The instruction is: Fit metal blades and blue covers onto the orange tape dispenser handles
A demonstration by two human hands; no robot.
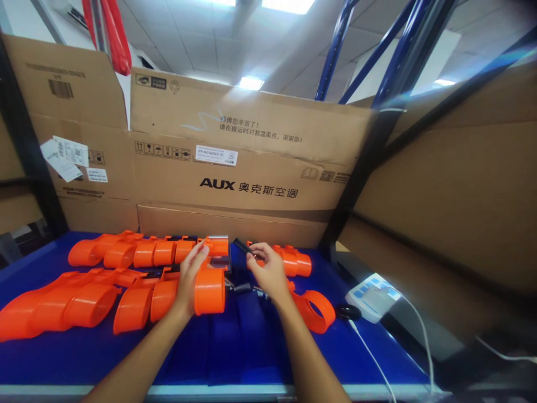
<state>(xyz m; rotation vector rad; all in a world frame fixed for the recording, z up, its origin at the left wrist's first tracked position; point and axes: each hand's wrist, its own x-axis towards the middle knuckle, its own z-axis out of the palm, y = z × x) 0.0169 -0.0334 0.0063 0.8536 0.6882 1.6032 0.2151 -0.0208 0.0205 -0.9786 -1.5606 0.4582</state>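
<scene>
the orange part (211, 292) is located near the middle of the blue worktop (62, 364), where it is gripped by the left hand (190, 282) with the fingers wrapped along its side. a slim black piece (242, 246) is pinched between thumb and fingers of the right hand (269, 272), with its free end pointed up and to the left. the two pieces are held apart. whether the orange part is lifted or rested on the surface cannot be told.

a firm side grip should be applied to the orange part so that turning is prevented, but its cuff should not be squeezed out of shape. the free end of the black piece should be left exposed, so that its angle can be judged by sight. contact with the small dark item (242, 288) lying between the hands should be avoided.
</scene>
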